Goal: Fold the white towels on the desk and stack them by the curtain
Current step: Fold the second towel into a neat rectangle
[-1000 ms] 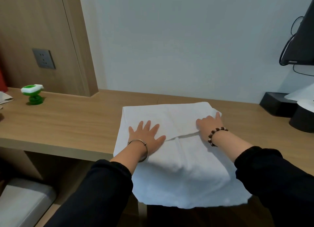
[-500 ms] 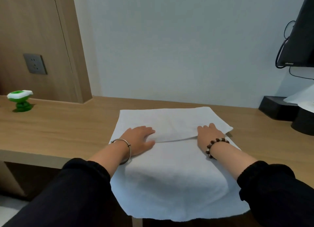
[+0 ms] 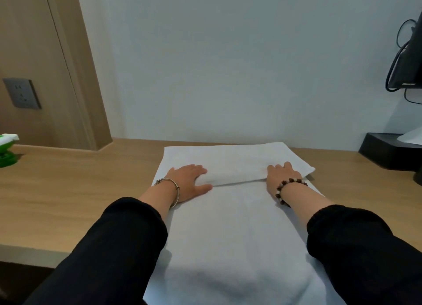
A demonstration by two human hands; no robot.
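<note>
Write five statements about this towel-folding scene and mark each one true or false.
1. The left hand and right hand both rest on the towel. True.
2. The towel's near end hangs over the desk edge. True.
3. The bead bracelet is on the left wrist. False: it is on the right wrist; the left wears a metal bangle.
4. The green item lies on the towel. False: it stands on the desk at the far left, apart from the towel.
5. The towel's far part is folded back toward the person. True.

Wood desk [image 3: 75,190]; white towel [image 3: 237,231] overhangs front edge; green object [image 3: 6,153] left.
</note>
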